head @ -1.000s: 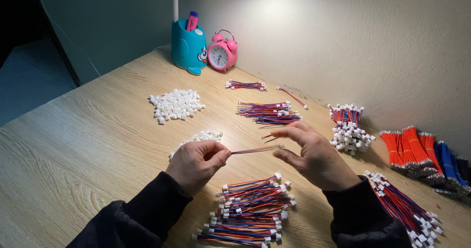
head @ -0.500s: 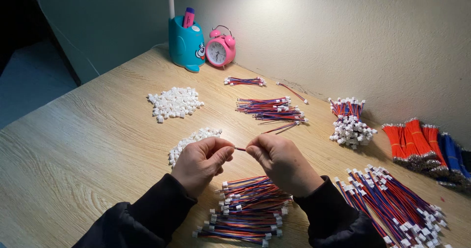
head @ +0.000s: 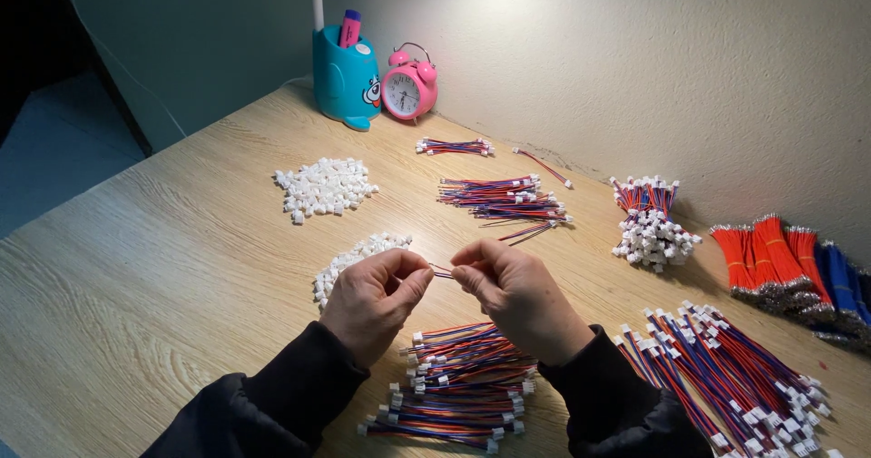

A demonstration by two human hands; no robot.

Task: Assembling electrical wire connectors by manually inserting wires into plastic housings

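Wire lead [head: 442,272], thin and red-blue, spans the short gap between my hands above the pale wood-grain table [head: 163,277]. My left hand [head: 374,297] pinches one end between thumb and forefinger; my right hand [head: 513,293] pinches the other, remaining fingers curled. Below lies a flat pile of finished leads [head: 458,385] (white plastic plugs on both ends). Just beside the left hand sits a heap of small white connectors [head: 349,258], blocky and matte.

Matt wood-grain tabletop [head: 163,277], glossy plastic on the teal pen holder [head: 345,77] and pink alarm clock [head: 408,88], smooth plastic-coated wires [head: 463,385], rough plaster wall [head: 635,50].
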